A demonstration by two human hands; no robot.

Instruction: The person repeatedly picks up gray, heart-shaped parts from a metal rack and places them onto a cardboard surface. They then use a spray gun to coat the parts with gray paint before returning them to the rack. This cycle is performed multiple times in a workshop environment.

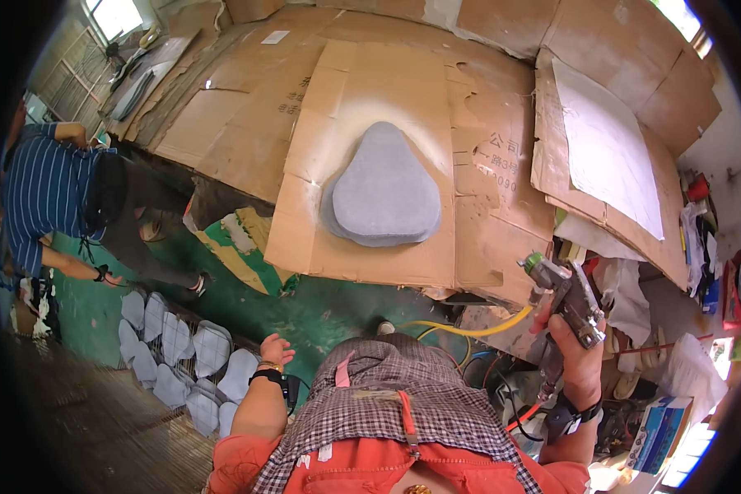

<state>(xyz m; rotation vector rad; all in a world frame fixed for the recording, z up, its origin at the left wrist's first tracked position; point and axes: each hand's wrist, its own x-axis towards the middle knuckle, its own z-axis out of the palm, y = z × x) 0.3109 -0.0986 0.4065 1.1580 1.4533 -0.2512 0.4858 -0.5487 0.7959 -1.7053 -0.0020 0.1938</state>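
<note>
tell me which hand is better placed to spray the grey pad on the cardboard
Right. The right hand already grips the spray gun; the left hand hangs empty, away from the grey pad.

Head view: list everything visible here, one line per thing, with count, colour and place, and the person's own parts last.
Pear-shaped pad: one, grey, lying on the cardboard at centre.
Cardboard sheets: many, brown, covering the work table.
White sheet: one, on cardboard at the right.
Stacked pads: many, pale grey, leaning in a row on the floor at lower left.
Hose: one, yellow, running under the table edge.
Floor: green, below the table.
Other person: one, in a striped blue shirt, bending at far left.
Clutter: mixed colours, at the right edge.
Spray gun: one, metal, held at lower right.
Right hand: closed on the spray gun's grip.
Left hand: open, holding nothing, above the stacked pads.
</note>
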